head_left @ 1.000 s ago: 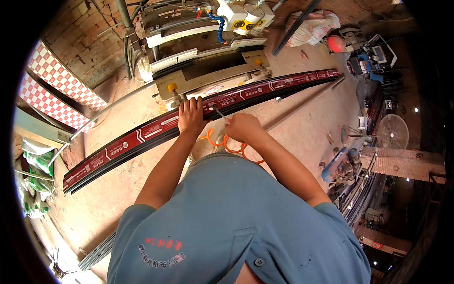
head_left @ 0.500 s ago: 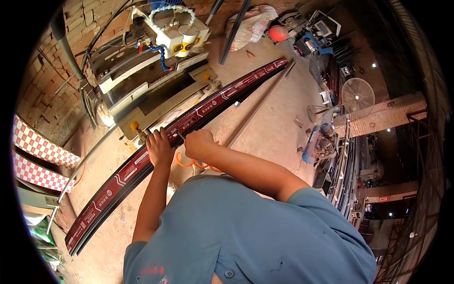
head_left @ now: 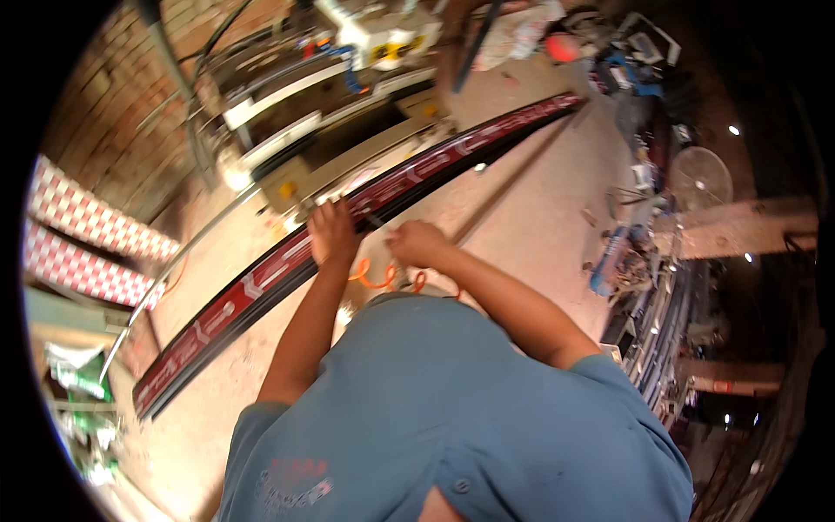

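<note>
A long profile (head_left: 287, 259) with a dark red printed film on top and black sides slants across the view, from the lower left to the upper right. My left hand (head_left: 333, 233) lies over its middle, fingers bent across the red face and gripping it. Just right of it, my right hand (head_left: 420, 244) is closed round a thin pale tool (head_left: 376, 221) that points at the profile's near edge. Motion blur hides the tool's kind. Below both hands runs a coiled orange hose (head_left: 376, 277).
A machine with a pale housing (head_left: 383, 36) and a long bed stands beyond the profile. Checkered red-and-white strips (head_left: 96, 209) lie at the left. To the right are a fan (head_left: 701, 178), tools and stacked bars. A red ball-like object (head_left: 562, 48) sits at the far right.
The whole view has shifted, so the scene sits farther right and higher. My right hand has drawn slightly away from the profile and my left hand. The left hand keeps its hold.
</note>
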{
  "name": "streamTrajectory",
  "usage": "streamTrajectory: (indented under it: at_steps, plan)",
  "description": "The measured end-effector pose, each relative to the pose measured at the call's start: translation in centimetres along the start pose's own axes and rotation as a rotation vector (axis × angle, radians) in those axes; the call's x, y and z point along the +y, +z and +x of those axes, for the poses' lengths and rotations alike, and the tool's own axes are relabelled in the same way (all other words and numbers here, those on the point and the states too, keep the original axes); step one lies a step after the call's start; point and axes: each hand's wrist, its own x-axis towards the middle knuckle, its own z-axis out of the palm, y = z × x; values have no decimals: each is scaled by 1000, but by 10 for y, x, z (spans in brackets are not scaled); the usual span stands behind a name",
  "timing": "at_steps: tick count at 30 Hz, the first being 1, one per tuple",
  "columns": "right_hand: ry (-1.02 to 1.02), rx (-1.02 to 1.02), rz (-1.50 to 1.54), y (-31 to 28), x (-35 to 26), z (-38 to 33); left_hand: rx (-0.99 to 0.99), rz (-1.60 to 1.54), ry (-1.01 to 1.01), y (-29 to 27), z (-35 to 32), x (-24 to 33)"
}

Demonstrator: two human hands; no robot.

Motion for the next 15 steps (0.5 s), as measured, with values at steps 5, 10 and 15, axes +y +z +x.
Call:
streamTrajectory:
  at_steps: [5, 10, 15]
  plan:
    - [166, -161, 438, 7, 9, 3, 37, -72, 38, 11, 0, -2]
    - [58, -294, 677, 10, 37, 13, 19, -51, 22, 10, 0, -3]
    - [-364, -85, 813, 32, 68, 5, 4, -68, 15, 9, 2, 1]
